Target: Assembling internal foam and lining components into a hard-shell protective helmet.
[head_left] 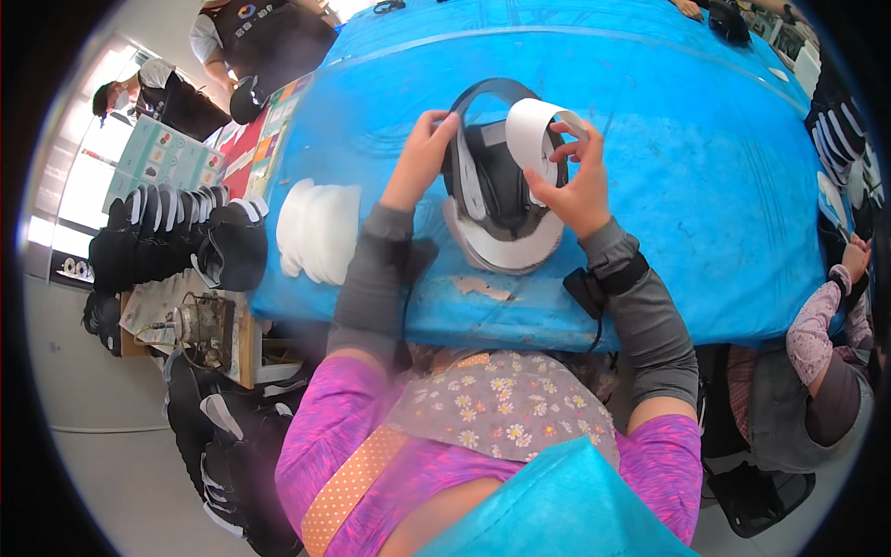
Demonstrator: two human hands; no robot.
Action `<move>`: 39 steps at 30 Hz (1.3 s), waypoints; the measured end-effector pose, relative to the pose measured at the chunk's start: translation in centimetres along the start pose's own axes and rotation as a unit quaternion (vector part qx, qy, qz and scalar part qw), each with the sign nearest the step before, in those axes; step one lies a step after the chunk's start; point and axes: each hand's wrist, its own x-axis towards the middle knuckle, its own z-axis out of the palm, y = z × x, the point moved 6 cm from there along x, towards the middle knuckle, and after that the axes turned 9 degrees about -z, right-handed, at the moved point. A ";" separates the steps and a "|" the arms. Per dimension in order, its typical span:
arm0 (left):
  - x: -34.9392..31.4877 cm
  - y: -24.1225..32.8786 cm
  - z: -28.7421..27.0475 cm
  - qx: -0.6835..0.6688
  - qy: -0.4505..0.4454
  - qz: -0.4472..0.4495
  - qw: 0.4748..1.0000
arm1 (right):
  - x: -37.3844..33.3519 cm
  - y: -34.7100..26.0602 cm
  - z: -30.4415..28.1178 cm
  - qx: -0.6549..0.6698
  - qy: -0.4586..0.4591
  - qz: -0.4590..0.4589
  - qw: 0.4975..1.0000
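Cap (502,174), black and with its hollow showing upward, sits on the near part of the blue tabletop (696,204), and both hands are on it; left hand (420,165) at 10 o'clock, fingers closed on the dark rim; right hand (579,193) at 2 o'clock, thumb and fingers clamped on a white strip (529,130) that curls up above the opening. So how far along are we; partway, I'd judge; a white edging (470,181) shows along the inner wall at 9 o'clock, so that side looks lined, while the strip on the right stands up in a loop, not laid flat; whether its lower end is attached, I cannot tell; a layered white crescent (506,257) shows at 6 o'clock, and whether it is joined to the cap or simply lies under it is unclear too. Plenty seems left; measured from the cap, a stack of white curved pieces (318,232) lies just below 9 o'clock, clear of both hands; farther out the same way, a row of black caps (139,246) stands with white pieces showing along the tops, and those look further on than this one.
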 end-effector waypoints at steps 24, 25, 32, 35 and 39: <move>0.7 -1.6 -1.4 0.015 -0.109 0.116 0.987 | -1.0 -2.2 5.9 -0.067 -0.180 0.224 0.955; 0.7 -2.2 -2.0 0.024 -0.101 0.106 0.989 | -0.6 -2.6 6.3 -0.081 -0.196 0.219 0.952; -0.1 -1.7 -2.6 0.016 -0.100 0.075 0.992 | -1.6 -2.2 7.8 -0.129 -0.185 0.143 0.964; 0.0 -2.1 -2.6 -0.007 -0.117 0.062 0.991 | -1.8 -1.9 8.3 -0.133 -0.165 0.119 0.970; -0.1 -1.8 -1.8 -0.009 -0.133 0.067 0.989 | -2.0 -1.0 8.8 -0.125 -0.164 0.140 0.969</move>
